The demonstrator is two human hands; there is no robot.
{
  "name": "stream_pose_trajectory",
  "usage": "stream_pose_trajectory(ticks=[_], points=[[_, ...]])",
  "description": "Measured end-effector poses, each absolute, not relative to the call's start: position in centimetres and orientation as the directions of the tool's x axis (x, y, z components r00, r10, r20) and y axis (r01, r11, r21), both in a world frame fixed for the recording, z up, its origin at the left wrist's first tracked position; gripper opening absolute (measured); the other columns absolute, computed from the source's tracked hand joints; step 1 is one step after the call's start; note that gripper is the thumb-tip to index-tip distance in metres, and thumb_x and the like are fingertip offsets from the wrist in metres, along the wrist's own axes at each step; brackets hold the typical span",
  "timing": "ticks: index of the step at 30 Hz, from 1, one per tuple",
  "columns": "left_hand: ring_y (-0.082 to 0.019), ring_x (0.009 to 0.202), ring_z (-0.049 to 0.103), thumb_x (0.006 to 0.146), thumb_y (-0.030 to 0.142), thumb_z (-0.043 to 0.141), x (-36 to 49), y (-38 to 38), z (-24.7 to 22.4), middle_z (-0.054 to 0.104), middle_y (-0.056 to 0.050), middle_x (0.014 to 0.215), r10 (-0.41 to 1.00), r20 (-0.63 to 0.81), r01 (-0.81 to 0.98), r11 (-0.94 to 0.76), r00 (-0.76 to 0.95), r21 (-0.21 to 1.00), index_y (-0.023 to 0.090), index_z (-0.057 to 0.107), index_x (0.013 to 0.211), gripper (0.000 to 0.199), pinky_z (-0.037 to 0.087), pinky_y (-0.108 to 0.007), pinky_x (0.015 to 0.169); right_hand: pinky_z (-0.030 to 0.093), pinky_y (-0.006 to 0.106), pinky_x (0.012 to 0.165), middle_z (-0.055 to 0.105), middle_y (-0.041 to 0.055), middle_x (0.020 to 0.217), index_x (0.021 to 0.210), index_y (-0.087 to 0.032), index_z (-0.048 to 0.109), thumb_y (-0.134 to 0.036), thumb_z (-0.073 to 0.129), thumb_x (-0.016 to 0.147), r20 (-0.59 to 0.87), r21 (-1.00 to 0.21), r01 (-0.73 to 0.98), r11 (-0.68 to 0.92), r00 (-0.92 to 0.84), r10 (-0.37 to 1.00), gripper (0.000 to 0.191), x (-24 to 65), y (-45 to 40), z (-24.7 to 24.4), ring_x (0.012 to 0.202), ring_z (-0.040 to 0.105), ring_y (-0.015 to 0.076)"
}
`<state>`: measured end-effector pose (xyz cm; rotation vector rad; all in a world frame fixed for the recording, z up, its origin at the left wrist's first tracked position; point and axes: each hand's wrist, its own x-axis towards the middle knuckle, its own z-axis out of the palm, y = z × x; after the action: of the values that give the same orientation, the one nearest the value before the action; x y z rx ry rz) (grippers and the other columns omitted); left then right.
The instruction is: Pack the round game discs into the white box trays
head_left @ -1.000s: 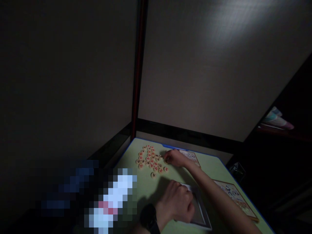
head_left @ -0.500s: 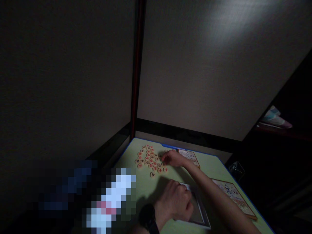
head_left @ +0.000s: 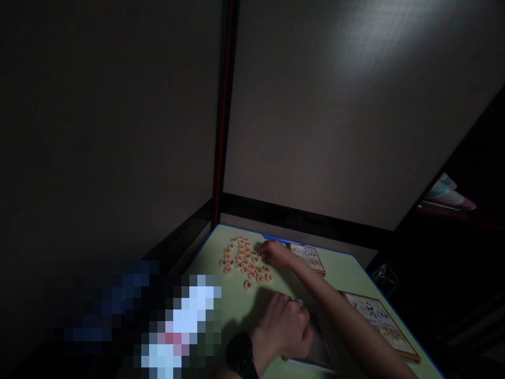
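Round wooden xiangqi pieces [head_left: 245, 257], marked in red and dark characters, lie loosely grouped on the green tabletop [head_left: 232, 310]. At the right edge of the group is my right hand [head_left: 276, 253], its fingers pinched downward on a piece that they mostly cover. My left hand [head_left: 284, 325], with a black watch [head_left: 240, 352] on the wrist, is curled closed nearer to me. It rests over a flat, grey-framed tray or case [head_left: 321, 342]; anything inside its fingers is hidden. One piece [head_left: 248, 285] lies apart, between the group and my left hand.
Two flat boxes with printed lids lie on the right side: one [head_left: 307, 257] beyond my right hand, another [head_left: 379, 321] beside my right forearm. A blue rim [head_left: 288, 240] edges the table, which stands against wall panels [head_left: 307, 131]. A pixelated patch covers the lower left.
My right hand has shifted slightly left, and its fingers have come down and drawn together at the pieces. My left hand stays put. The view has tilted a little.
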<state>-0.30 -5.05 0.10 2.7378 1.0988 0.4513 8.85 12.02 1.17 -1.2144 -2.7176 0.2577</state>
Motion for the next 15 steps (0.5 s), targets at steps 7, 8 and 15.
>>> stream_pose_trajectory(ticks=[7,8,15], points=[[-0.028,0.089,0.066,0.083,0.028,0.053,-0.35,-5.13,0.58,0.073,-0.014,0.096,0.690,0.204,0.637,-0.721,0.694,0.272,0.012,0.070,0.093,0.026,0.051,-0.044,0.084,0.037,0.021,0.063,0.069,0.0000,0.069,0.072,-0.016,0.073,-0.004,0.057,0.071,0.026,-0.259,0.732,0.630,-0.647,0.762,0.019,8.56,11.85,0.96,0.064,0.056,0.0124],[-0.028,0.089,0.066,0.083,0.028,0.053,-0.36,-5.14,0.60,0.073,-0.014,0.096,0.690,0.202,0.638,-0.721,0.695,0.271,0.012,0.070,0.094,0.026,0.051,-0.044,0.085,0.038,0.021,0.063,0.069,-0.0002,0.069,0.072,-0.016,0.074,-0.004,0.057,0.071,0.019,-0.265,0.733,0.627,-0.646,0.763,0.020,8.56,11.83,1.02,0.064,0.056,0.0122],[-0.028,0.089,0.066,0.083,0.027,0.053,-0.35,-5.16,0.71,0.073,-0.014,0.096,0.688,0.200,0.635,-0.723,0.698,0.270,0.012,0.070,0.093,0.025,0.051,-0.043,0.084,0.039,0.021,0.063,0.071,0.0008,0.066,0.074,-0.014,0.077,-0.003,0.056,0.070,-0.015,-0.279,0.735,0.618,-0.646,0.763,0.024,8.27,11.46,1.73,0.062,0.058,0.0123]])
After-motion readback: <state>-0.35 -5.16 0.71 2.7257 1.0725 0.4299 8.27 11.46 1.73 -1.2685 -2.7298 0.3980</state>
